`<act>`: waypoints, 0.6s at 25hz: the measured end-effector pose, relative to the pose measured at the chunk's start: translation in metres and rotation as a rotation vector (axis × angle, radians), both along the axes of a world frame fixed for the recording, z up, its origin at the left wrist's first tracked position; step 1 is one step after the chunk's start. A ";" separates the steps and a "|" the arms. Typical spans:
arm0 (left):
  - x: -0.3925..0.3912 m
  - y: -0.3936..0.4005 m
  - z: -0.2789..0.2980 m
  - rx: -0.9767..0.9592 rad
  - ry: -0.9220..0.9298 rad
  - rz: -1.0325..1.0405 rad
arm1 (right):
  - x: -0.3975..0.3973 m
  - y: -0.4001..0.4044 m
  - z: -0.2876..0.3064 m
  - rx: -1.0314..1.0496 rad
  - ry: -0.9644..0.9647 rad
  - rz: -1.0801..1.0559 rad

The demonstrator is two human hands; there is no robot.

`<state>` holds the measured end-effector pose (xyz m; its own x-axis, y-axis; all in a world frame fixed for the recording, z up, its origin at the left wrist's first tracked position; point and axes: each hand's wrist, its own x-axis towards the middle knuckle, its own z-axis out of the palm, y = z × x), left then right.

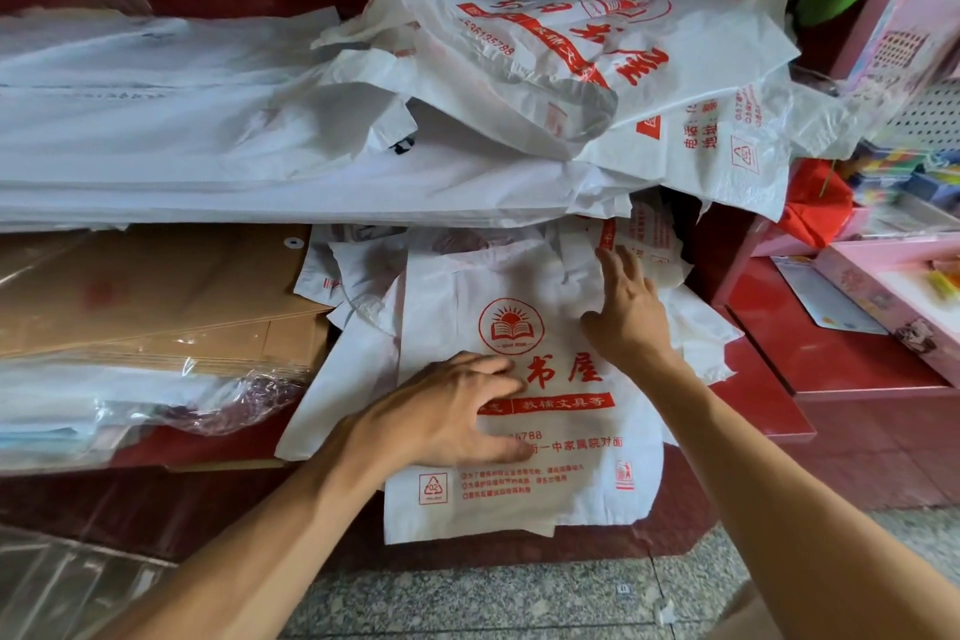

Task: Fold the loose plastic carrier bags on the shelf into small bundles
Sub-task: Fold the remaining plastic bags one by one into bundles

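Granite-speckled floor tiles run below both forearms. Above them, the left hand lies palm-down on a white carrier bag with red print, its fingers spread and only slightly bent, pressing the plastic flat and covering part of the lettering. The right hand rests flat on the same bag's upper right part, fingers straight and fanned, the fingertips reaching its rumpled top edge. Neither hand grips anything. The bag lies spread on the dark red shelf, its bottom edge hanging over the front lip below the left hand.

More crumpled white bags lie under and beyond the right hand. Left of the left hand sits a stack of brown paper envelopes, and beneath them flat items in clear wrapping. Right of the right hand stands a pink box.

Farther off, above both hands, a thick pile of flat white bags spans the upper level, and on its right end a heap of loose printed carrier bags lies tumbled.
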<state>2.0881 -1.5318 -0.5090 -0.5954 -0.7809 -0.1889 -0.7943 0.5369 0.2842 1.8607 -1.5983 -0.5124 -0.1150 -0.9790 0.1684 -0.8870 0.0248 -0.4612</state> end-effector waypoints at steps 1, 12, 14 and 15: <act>0.002 0.000 -0.002 0.005 -0.060 -0.008 | -0.001 0.002 0.001 -0.033 0.061 0.018; 0.003 -0.015 -0.016 -0.315 -0.063 0.157 | 0.008 0.091 0.017 0.382 0.265 0.615; -0.008 -0.006 -0.004 -0.345 0.054 0.146 | 0.004 0.094 0.016 0.347 0.418 0.616; -0.012 -0.001 0.002 -0.303 0.114 0.124 | 0.001 0.092 0.013 0.314 0.440 0.617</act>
